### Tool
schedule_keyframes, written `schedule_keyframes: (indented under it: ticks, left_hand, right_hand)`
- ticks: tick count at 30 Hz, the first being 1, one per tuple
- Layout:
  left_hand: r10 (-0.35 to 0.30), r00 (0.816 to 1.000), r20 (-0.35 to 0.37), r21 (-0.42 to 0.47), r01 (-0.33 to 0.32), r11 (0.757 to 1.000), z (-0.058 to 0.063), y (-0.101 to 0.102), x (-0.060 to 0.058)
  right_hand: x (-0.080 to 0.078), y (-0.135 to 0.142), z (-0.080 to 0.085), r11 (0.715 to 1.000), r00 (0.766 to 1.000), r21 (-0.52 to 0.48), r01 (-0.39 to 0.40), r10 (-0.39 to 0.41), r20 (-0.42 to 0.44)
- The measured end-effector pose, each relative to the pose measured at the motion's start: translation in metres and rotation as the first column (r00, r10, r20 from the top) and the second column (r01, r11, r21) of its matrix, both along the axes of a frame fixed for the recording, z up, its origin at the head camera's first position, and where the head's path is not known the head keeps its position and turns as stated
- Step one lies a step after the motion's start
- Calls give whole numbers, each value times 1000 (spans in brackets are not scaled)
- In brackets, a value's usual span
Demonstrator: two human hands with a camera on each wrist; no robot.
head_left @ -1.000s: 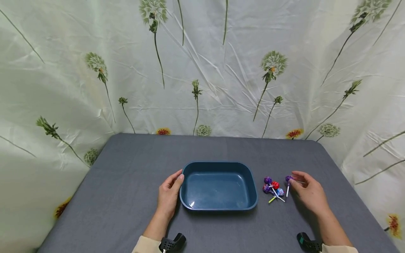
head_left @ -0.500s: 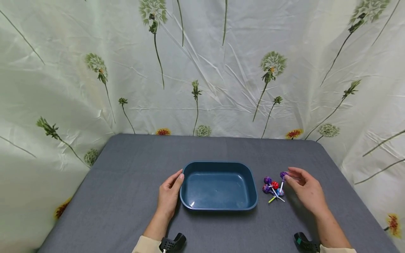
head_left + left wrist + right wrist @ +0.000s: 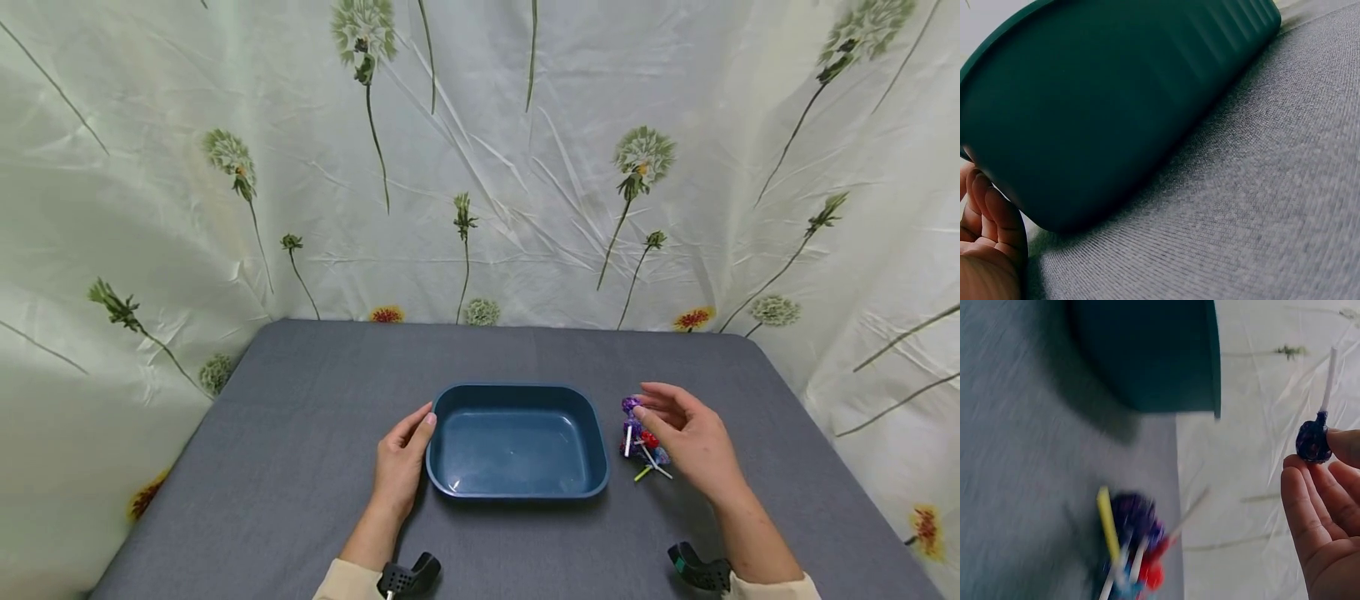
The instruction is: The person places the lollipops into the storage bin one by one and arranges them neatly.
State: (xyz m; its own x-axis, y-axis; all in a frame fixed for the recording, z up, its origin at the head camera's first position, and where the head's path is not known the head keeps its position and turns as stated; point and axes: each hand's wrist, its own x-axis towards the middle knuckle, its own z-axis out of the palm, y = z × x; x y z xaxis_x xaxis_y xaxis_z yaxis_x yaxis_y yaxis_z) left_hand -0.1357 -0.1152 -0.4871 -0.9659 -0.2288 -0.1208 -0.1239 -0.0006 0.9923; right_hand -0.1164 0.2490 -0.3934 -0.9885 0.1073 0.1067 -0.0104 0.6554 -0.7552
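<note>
A purple-wrapped lollipop (image 3: 631, 405) with a white stick is pinched between thumb and fingers of my right hand (image 3: 693, 437). In the right wrist view the lollipop (image 3: 1314, 441) is held by its wrapped head, raised off the table. Just beneath it lies a small pile of lollipops (image 3: 649, 442), purple, red and blue, with white and yellow-green sticks; my hand partly hides them. The dark blue rectangular tray (image 3: 517, 450) stands left of the pile with nothing in it. My left hand (image 3: 401, 462) grips the tray's left rim, its curled fingers (image 3: 1004, 219) against the outer wall.
A grey cloth covers the table (image 3: 330, 383). Behind it and along the sides hangs a pale curtain (image 3: 525, 208) printed with dandelions. A black wrist device (image 3: 701, 568) sits at each sleeve.
My right hand has carried the purple lollipop leftward and up, from the right of the pile to above its left side. My left hand and the tray stay in place.
</note>
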Motion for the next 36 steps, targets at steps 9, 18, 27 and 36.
schedule_keyframes:
  ticks: [9, 18, 27, 36]
  left_hand:
    - [7, 1000, -12, 16, -7, 1000, 1, 0, 0]
    - [21, 999, -31, -1, -21, 1000, 4, 1, 0]
    - [16, 999, -48, -35, -18, 999, 1, 2, -2]
    - [17, 999, -32, -36, -18, 999, -1, 1, -3]
  right_hand:
    - [-12, -52, 4, 988, 994, -106, -111, 110, -17]
    - [-22, -110, -7, 952, 974, -215, -219, 228, 15]
    - [-30, -155, -23, 905, 938, -276, -325, 346, 29]
    - [-41, -181, -34, 917, 921, -173, -358, 377, 94]
